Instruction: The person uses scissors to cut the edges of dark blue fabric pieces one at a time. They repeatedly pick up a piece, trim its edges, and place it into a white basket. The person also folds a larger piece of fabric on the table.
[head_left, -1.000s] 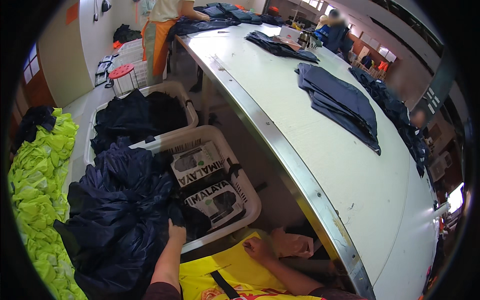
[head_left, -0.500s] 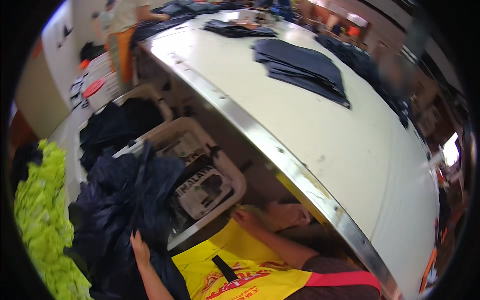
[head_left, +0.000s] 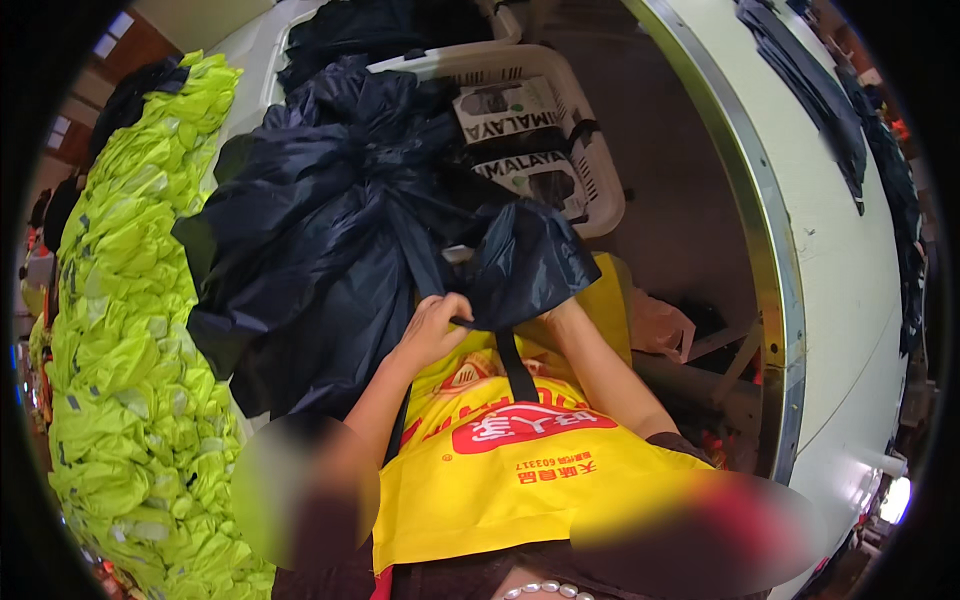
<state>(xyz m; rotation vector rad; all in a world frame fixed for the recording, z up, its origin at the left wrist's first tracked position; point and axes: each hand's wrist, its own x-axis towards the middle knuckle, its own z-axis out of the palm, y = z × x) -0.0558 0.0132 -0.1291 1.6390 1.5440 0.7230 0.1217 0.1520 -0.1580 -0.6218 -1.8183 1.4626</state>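
Note:
A big bunch of dark navy, shiny fabric (head_left: 310, 230) lies in front of me, its folds gathered toward the far end. My left hand (head_left: 437, 325) is closed on the near edge of this fabric, beside a dark strap or strip. My right hand (head_left: 560, 312) reaches up beneath a raised flap of the navy fabric (head_left: 535, 262); its fingers are hidden by the cloth, and only the wrist side shows. The flap hangs over the yellow apron (head_left: 480, 510) that I wear.
Beyond the fabric stands a white plastic basket (head_left: 600, 190) with printed packages (head_left: 525, 180) inside. Another basket (head_left: 508, 25) behind it holds dark cloth. Bright yellow-green garments (head_left: 140, 350) are heaped at left. A metal-edged white table (head_left: 840, 300) runs along the right, with folded dark cloth (head_left: 815, 85) on it.
My view has swung, bringing the fabric to the middle. My right hand has gone from beside the basket to under the fabric flap. My left hand now grips the fabric's near edge.

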